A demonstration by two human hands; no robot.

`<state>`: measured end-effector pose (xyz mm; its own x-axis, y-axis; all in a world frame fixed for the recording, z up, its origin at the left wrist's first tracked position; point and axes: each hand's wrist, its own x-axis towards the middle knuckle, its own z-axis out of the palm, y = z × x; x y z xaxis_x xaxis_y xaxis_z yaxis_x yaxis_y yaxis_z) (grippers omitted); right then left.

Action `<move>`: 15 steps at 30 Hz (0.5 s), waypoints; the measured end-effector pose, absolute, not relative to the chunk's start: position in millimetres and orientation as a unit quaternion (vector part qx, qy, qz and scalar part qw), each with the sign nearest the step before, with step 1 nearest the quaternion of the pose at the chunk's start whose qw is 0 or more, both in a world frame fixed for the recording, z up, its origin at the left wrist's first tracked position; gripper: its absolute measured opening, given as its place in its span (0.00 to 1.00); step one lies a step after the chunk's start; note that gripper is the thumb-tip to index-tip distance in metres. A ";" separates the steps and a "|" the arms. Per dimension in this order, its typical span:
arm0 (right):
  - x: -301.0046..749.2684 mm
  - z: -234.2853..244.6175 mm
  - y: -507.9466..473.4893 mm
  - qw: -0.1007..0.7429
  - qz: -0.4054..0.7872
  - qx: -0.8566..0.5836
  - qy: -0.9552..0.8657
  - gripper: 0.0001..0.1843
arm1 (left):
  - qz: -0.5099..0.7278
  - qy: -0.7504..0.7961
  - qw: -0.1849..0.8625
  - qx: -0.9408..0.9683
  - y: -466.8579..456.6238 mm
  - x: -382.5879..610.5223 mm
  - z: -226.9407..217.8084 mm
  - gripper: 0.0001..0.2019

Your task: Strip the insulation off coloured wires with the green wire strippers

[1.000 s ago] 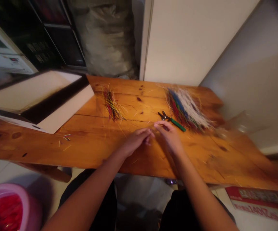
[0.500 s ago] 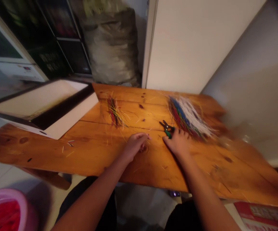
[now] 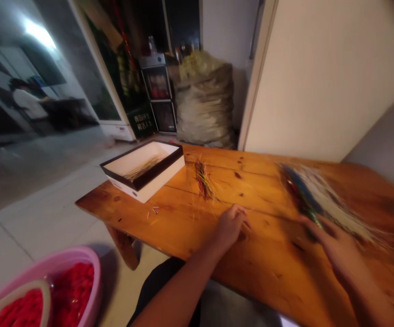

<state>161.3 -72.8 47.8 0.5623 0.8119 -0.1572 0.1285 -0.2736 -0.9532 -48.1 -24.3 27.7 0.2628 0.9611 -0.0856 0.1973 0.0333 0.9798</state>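
Both hands are down over the table (image 3: 183, 236), well apart. From where I'm watching, my right hand (image 3: 336, 254) is motion-blurred, its fingers (image 3: 311, 222) stretched out and open, reaching the near edge of a large bundle of thin strands (image 3: 319, 204). I can't make out any strand pinched between them. The bundle lies flat toward the right end of the table, fanned out, with red, green and blue strands along one side and a long white mass on the other. My left hand (image 3: 230, 228) sits curled on the wood, and I cannot tell whether it has hold of anything.

Farther left is a smaller multicoloured bunch of strands (image 3: 204, 181), with a few loose bits (image 3: 154, 210) near the table's left end. Beyond them, a white box with a black rim (image 3: 142, 179) holds pale strands (image 3: 142, 167). A pink basin (image 3: 77, 256) of red material (image 3: 74, 281) sits on the floor, and a full sack (image 3: 204, 104) stands past the table.
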 end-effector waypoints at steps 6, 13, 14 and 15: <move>117.9 43.3 -87.2 0.504 0.589 -0.568 -0.278 0.24 | 0.372 0.493 0.481 0.622 -37.6 -52.3 41.5 0.09; 88.2 44.7 -92.0 0.497 0.639 -0.527 -0.259 0.22 | 0.476 0.480 0.503 0.539 -24.8 -51.2 43.4 0.08; 88.5 44.4 -92.9 0.485 0.638 -0.535 -0.268 0.23 | 0.478 0.476 0.502 0.541 -23.0 -50.5 43.7 0.08; 89.4 44.1 -93.8 0.472 0.635 -0.544 -0.279 0.24 | 0.474 0.478 0.501 0.544 -21.6 -49.5 43.5 0.08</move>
